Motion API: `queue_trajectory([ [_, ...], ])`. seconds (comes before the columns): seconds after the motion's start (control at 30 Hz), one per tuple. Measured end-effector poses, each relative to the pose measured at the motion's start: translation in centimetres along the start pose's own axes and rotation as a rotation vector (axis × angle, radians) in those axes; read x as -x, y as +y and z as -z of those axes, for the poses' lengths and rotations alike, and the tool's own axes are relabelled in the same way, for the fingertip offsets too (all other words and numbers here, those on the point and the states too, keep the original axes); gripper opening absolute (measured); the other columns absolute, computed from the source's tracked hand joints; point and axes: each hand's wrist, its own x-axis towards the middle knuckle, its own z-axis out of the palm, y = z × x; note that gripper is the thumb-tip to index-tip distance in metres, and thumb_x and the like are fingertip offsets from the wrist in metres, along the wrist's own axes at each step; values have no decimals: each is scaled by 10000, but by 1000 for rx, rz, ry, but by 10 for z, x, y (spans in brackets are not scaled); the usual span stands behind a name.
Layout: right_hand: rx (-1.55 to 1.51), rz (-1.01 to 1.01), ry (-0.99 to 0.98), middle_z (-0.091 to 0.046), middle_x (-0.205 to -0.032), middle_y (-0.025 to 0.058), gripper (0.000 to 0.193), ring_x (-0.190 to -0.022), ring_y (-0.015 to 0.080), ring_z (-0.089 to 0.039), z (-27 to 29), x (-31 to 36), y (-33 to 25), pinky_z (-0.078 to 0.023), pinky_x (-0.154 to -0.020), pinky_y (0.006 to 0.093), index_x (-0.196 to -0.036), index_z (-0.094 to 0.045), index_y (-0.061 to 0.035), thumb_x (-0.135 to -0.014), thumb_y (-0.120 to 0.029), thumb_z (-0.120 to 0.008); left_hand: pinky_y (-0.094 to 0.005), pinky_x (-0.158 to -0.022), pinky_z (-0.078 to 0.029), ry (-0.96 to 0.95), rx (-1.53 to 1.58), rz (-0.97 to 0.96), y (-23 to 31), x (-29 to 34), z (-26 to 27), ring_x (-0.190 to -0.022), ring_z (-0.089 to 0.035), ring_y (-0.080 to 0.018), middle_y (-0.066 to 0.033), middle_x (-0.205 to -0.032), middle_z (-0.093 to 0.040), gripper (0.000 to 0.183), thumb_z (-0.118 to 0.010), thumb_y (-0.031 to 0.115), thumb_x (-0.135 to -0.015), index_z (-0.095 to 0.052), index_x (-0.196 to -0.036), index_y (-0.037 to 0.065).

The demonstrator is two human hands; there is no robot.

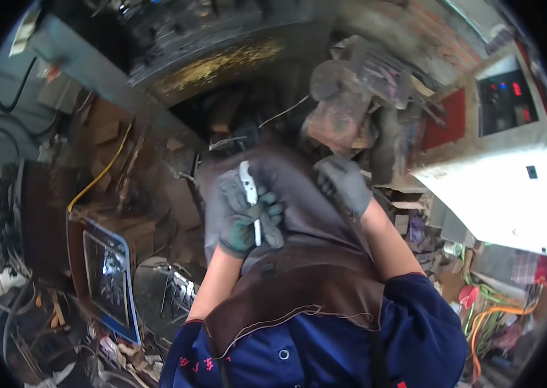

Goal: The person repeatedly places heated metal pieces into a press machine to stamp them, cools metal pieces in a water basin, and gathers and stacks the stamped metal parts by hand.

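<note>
- The workshop floor [157, 304] carries a blue-framed panel [110, 278] at eight o'clock (leaning, it seems).
- Orange cables [483, 323] lie at four o'clock.

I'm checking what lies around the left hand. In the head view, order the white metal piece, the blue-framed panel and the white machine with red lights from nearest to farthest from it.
From the left hand:
1. White metal piece, held in its gloved fingers.
2. Blue-framed panel, lower left.
3. White machine with red lights, far right, beyond the right hand.
</note>
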Motion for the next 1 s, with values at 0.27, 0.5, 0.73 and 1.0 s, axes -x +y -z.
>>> queue_trajectory([
  [0.27, 778, 492, -216, -642, -747, 156, 357, -707, 330, -630, -98, -19, -27, -489, -640, 369, -904, -647, -25, -794, -362, -688, -391, -857, -515, 74, -81, 57, -5, 10, 6, -966, -623, -262, -108, -1077, -634, 355, -592, 246, -926, -524, -1238, 90],
  [0.5, 190, 320, -312, -595, -649, 10, 171, -585, 67, -542, -96, -40, -52, -432, -521, 235, -830, -630, -18, -867, -185, -623, -458, -919, -485, 38, 106, -77, -3, 12, 1, -1033, -604, -292, -110, -1229, -576, 353, -515, 227, -971, -468, -1303, 117],
  [0.73, 847, 665, -295, -640, -772, 142, 378, -723, 351, -619, -86, 30, -24, -501, -687, 433, -797, -623, -49, -842, -424, -615, -439, -1048, -370, 85, 35, -294, -9, 1, 2, -1195, -499, -262, -83, -1286, -530, 361, -542, 215, -950, -492, -1287, 97],
  [1.0, 987, 530, -396, -641, -956, 158, 343, -918, 330, -623, -98, 24, -9, -493, -795, 432, -923, -635, -40, -824, -367, -611, -475, -1048, -370, 106, -3, -307, -6, -2, 12, -1207, -494, -263, -62, -1226, -594, 253, -505, 204, -973, -557, -1209, 129],
])
